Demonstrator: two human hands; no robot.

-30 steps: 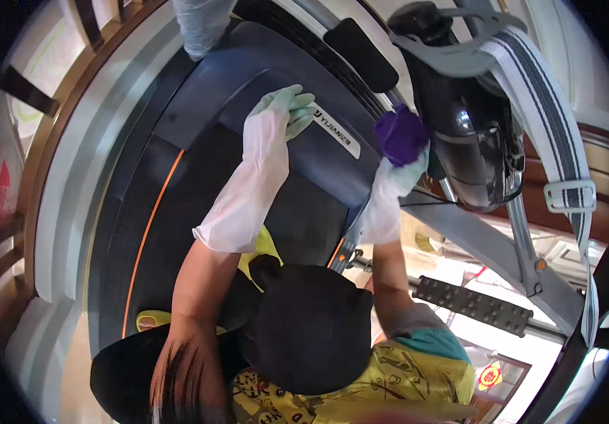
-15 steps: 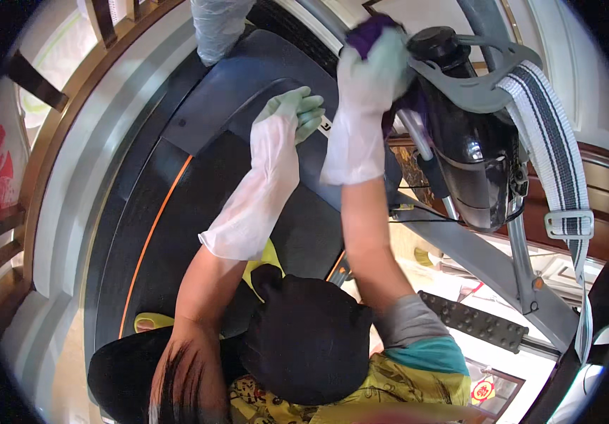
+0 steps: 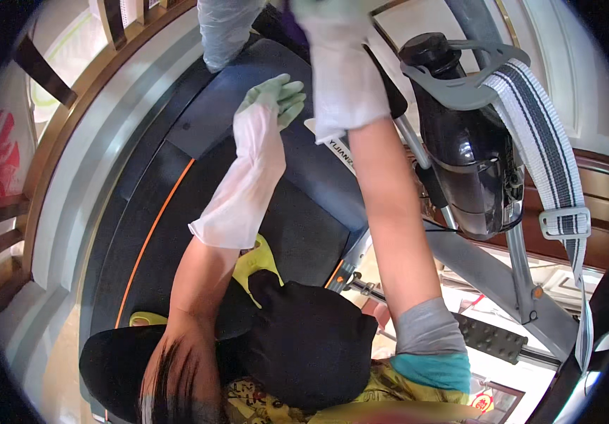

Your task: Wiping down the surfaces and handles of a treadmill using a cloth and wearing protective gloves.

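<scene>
- The right hand (image 3: 333,13), gloved in pale green and white, stretched beyond the front end of the treadmill (image 3: 311,215); its fingertips ran out of view at the top, so whether this grip was pressed together or spread could not be told
- The purple cloth (image 3: 292,30) showed against the left side of that glove, past the front edge of the treadmill, with only a small part of it visible
- The left hand (image 3: 273,97), in a matching glove, was over the dark hood (image 3: 209,113) at the treadmill's front; its grip was spread loosely, the fingers gently bent, and contact with the hood could not be judged
- A white label (image 3: 340,153) lay on the hood toward its right edge, partly covered by the right glove's cuff
- Just left of the cloth, a post wrapped in clear plastic (image 3: 228,32) stood near the hood's front edge
- An orange line (image 3: 150,242) ran along the treadmill's left edge, and a yellow slipper (image 3: 261,263) showed between the forearms
- Right of the right forearm hung a glossy black housing (image 3: 463,169), beside a striped strap (image 3: 541,134) with a grey buckle (image 3: 564,223)
- A studded dark bar (image 3: 492,339) was beyond the treadmill's right edge, near the right sleeve (image 3: 430,332)
</scene>
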